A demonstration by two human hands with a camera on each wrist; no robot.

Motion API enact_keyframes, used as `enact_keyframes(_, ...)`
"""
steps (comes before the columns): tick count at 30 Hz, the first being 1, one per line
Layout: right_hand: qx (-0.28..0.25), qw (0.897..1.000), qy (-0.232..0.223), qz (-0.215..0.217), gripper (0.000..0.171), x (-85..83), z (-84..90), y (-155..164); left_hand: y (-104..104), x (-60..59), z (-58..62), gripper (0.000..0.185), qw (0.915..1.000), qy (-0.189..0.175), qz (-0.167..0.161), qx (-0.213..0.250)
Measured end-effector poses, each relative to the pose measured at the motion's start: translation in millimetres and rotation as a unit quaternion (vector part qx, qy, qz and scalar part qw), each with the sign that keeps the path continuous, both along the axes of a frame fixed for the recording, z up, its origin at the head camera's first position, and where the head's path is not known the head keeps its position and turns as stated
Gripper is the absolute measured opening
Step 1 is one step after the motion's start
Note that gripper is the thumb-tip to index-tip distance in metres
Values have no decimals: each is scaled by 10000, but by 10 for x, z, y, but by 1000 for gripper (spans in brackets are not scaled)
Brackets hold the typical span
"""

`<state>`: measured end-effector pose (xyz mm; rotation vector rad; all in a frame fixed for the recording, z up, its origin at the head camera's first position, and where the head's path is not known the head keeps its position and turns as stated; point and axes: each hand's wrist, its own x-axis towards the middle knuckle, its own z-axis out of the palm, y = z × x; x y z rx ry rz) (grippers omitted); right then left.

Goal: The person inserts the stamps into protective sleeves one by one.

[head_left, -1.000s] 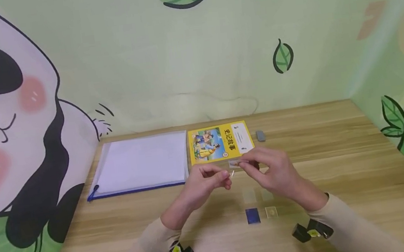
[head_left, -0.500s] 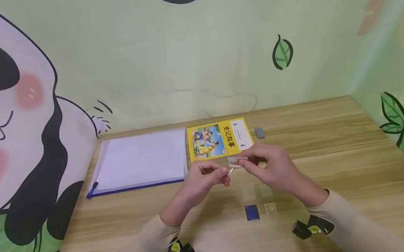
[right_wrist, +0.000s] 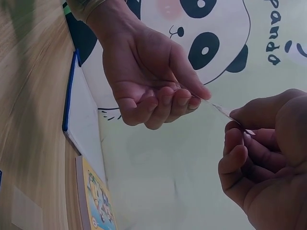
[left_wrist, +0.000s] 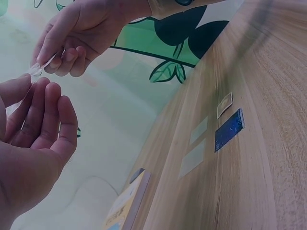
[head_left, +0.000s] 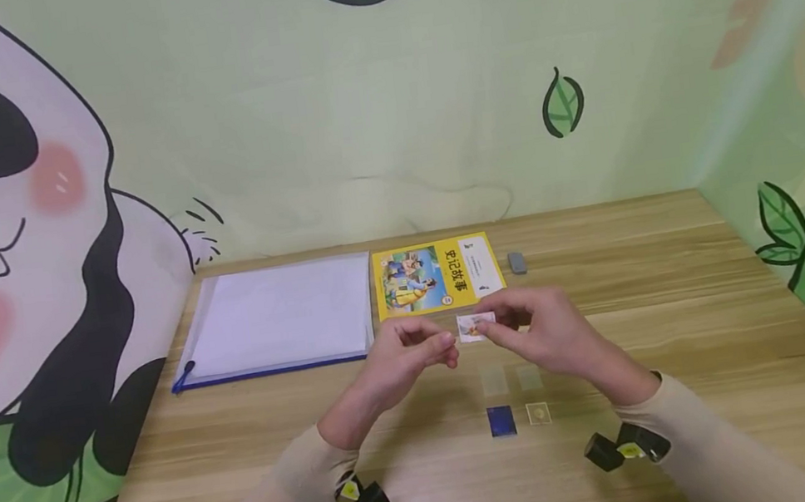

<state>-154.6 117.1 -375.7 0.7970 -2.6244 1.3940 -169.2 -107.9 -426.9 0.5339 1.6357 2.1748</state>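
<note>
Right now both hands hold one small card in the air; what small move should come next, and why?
Probably lower the small card to the table beside the four small cards that lie there in a two-by-two group. Both the left hand and the right hand pinch it above that group, and the yellow book stays shut, untouched.

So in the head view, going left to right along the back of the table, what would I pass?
Clear folder with a blue edge → yellow picture book → small grey eraser.
</note>
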Motion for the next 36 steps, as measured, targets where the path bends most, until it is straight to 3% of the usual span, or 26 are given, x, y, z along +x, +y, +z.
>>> enact_keyframes(8, 204, 9998, 37, 21, 14, -7, -2, 13, 2, 11, -3, 11, 9999, 63, 37, -97)
enact_keyframes(14, 347, 9991, -234, -1, 15, -27, -9, 18, -1, 14, -1, 7, 9984, 293, 198, -440)
enact_keyframes(23, -40, 9957, -909, 163, 15, -99, -33, 67, 20, 7, 0, 24, 9972, 428, 305, -537)
enact_keyframes(36, -221, 9955, -894, 201, 15, -95, -60, 49, 20, 0, -1, 25, 9965, 592, 305, -512)
